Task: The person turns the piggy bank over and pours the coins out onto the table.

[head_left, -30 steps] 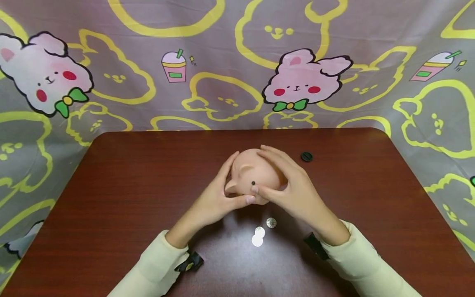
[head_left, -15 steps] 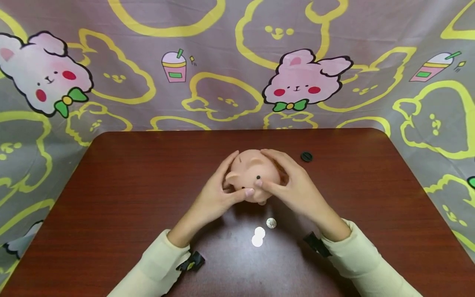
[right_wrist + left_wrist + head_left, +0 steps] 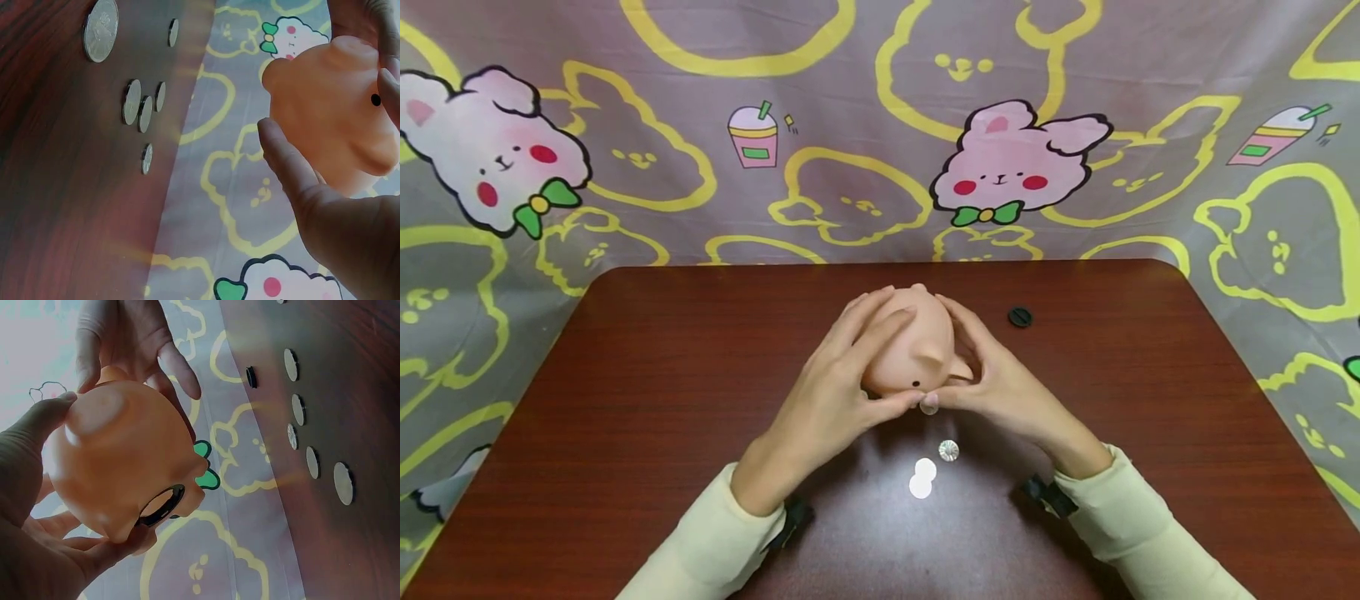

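Between both hands is a peach-pink piggy bank, held above the table. My left hand grips its left side, fingers spread over the top and thumb near the face. On the other side, my right hand holds it, the two thumb tips close together below a black eye. The left wrist view shows a black-rimmed opening in the bank's body. Coins lie on the table in front of the hands; several coins show in the right wrist view.
A round black plug lies on the brown wooden table, right of the hands toward the back. Behind the table hangs a cartoon-patterned cloth. Dark wrist straps sit at the sleeve cuffs.
The piggy bank has turned in the hands, its ears shifting from left to right. My left fingers have moved over its top. The coins and the plug have stayed in place.
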A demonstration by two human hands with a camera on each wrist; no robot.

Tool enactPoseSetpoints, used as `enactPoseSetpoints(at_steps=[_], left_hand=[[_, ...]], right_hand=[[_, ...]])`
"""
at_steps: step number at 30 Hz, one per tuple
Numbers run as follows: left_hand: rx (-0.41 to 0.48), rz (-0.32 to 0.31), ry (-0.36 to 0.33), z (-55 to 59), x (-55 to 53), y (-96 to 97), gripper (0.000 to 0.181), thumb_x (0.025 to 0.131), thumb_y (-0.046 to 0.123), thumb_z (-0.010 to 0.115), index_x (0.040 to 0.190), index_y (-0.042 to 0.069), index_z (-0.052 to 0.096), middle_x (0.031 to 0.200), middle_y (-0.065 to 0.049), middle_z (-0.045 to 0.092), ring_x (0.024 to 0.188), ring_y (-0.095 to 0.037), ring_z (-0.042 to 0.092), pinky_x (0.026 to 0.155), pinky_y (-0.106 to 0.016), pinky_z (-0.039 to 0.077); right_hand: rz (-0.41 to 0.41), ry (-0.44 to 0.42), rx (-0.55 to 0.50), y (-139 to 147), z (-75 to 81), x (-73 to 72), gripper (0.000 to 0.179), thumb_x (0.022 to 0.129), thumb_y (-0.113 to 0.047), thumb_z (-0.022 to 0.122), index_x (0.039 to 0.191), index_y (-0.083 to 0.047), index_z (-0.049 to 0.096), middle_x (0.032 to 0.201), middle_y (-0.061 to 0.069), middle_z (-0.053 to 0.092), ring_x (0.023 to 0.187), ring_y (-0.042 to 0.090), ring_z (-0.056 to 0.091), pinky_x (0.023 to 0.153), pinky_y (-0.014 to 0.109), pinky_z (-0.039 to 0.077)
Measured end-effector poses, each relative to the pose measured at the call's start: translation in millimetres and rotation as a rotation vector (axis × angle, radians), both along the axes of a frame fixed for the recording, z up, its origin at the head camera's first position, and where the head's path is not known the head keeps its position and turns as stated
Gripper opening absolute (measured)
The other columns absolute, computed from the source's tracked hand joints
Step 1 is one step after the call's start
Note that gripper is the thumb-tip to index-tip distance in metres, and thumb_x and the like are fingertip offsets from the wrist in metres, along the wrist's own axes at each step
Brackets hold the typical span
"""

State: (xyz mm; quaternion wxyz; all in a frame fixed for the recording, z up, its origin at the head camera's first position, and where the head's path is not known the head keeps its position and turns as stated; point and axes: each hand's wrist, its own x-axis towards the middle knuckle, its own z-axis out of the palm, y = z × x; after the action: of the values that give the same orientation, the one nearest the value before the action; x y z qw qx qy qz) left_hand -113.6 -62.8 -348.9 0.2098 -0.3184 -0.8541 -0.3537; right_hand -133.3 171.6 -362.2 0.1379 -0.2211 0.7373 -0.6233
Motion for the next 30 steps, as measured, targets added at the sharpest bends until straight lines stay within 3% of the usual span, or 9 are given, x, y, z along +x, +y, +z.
enactPoseSetpoints(at_steps=[6, 9, 12, 16, 19, 22, 26, 28, 30], left_hand=[[0.002, 0.001, 0.014, 0.9, 0.2, 0.2, 0.080, 0.077, 0.028, 0.095, 0.147, 0.012, 0.058, 0.160, -0.015, 0.046, 0.149, -0.029, 0.045, 0.115, -0.047, 0.048], [0.052, 0.004, -0.033, 0.7, 0.3, 1.6, 0.082, 0.078, 0.028, 0.095, 0.149, 0.015, 0.056, 0.161, -0.013, 0.044, 0.147, -0.028, 0.048, 0.111, -0.048, 0.052], [0.162, -0.009, -0.184, -1.4, 0.0, 2.9, 0.085, 0.080, 0.024, 0.094, 0.153, 0.018, 0.051, 0.163, -0.008, 0.041, 0.148, -0.026, 0.046, 0.111, -0.047, 0.052], [0.350, -0.024, -0.516, -6.4, -2.1, 4.5, 0.087, 0.086, 0.020, 0.088, 0.160, 0.024, 0.042, 0.164, -0.001, 0.039, 0.143, -0.023, 0.050, 0.105, -0.043, 0.056], [0.367, 0.023, -0.697, -10.3, -4.9, 4.8, 0.083, 0.092, 0.026, 0.082, 0.162, 0.027, 0.037, 0.162, 0.000, 0.044, 0.138, -0.023, 0.056, 0.100, -0.040, 0.058], [0.349, 0.004, -0.823, -14.3, -8.3, 4.9, 0.081, 0.098, 0.030, 0.075, 0.165, 0.022, 0.030, 0.159, -0.008, 0.048, 0.130, -0.026, 0.063, 0.095, -0.042, 0.059], [0.403, -0.100, -0.984, -20.1, -12.3, 4.7, 0.081, 0.103, 0.023, 0.068, 0.167, 0.013, 0.020, 0.157, -0.020, 0.047, 0.118, -0.030, 0.069, 0.088, -0.041, 0.063], [0.440, -0.142, -1.037, -23.2, -14.3, 3.5, 0.081, 0.103, 0.019, 0.066, 0.167, 0.010, 0.018, 0.158, -0.023, 0.045, 0.118, -0.032, 0.069, 0.089, -0.041, 0.064], [0.465, -0.156, -1.070, -25.7, -16.6, 2.1, 0.084, 0.101, 0.016, 0.069, 0.168, 0.012, 0.018, 0.159, -0.021, 0.044, 0.120, -0.032, 0.067, 0.090, -0.040, 0.063]], right_hand=[[-0.037, -0.004, 0.013, 0.9, -0.1, 1.0, 0.106, 0.084, -0.007, 0.088, 0.164, -0.035, 0.025, 0.169, -0.010, 0.033, 0.142, 0.021, 0.048, 0.103, 0.026, 0.054], [-0.067, -0.007, 0.009, 1.5, 0.0, 2.1, 0.103, 0.085, -0.007, 0.087, 0.164, -0.035, 0.027, 0.168, -0.007, 0.034, 0.140, 0.021, 0.049, 0.101, 0.027, 0.055], [-0.105, 0.001, -0.017, 1.3, 0.4, 3.4, 0.097, 0.088, -0.005, 0.083, 0.164, -0.032, 0.030, 0.166, -0.005, 0.036, 0.137, 0.020, 0.051, 0.098, 0.026, 0.056], [-0.169, -0.051, -0.027, -2.4, 0.7, 4.8, 0.082, 0.094, -0.010, 0.077, 0.162, -0.025, 0.036, 0.158, 0.002, 0.046, 0.127, 0.018, 0.058, 0.094, 0.025, 0.057], [-0.215, -0.120, 0.003, -7.1, 0.4, 4.6, 0.070, 0.098, -0.019, 0.074, 0.159, -0.021, 0.041, 0.151, 0.009, 0.053, 0.117, 0.017, 0.063, 0.087, 0.028, 0.060], [-0.252, -0.147, 0.044, -10.1, 0.4, 4.3, 0.062, 0.100, -0.024, 0.072, 0.156, -0.018, 0.046, 0.143, 0.014, 0.059, 0.105, 0.017, 0.065, 0.077, 0.030, 0.061], [-0.272, -0.144, 0.107, -10.1, 0.9, 4.4, 0.059, 0.101, -0.026, 0.071, 0.153, -0.012, 0.049, 0.134, 0.019, 0.063, 0.094, 0.021, 0.067, 0.069, 0.030, 0.060], [-0.271, -0.129, 0.150, -9.6, 1.1, 4.9, 0.060, 0.101, -0.027, 0.071, 0.154, -0.011, 0.049, 0.136, 0.019, 0.062, 0.097, 0.023, 0.068, 0.068, 0.031, 0.061], [-0.273, -0.059, 0.212, -9.7, 1.9, 5.9, 0.062, 0.099, -0.028, 0.073, 0.154, -0.010, 0.049, 0.142, 0.016, 0.061, 0.109, 0.025, 0.068, 0.077, 0.034, 0.062]])
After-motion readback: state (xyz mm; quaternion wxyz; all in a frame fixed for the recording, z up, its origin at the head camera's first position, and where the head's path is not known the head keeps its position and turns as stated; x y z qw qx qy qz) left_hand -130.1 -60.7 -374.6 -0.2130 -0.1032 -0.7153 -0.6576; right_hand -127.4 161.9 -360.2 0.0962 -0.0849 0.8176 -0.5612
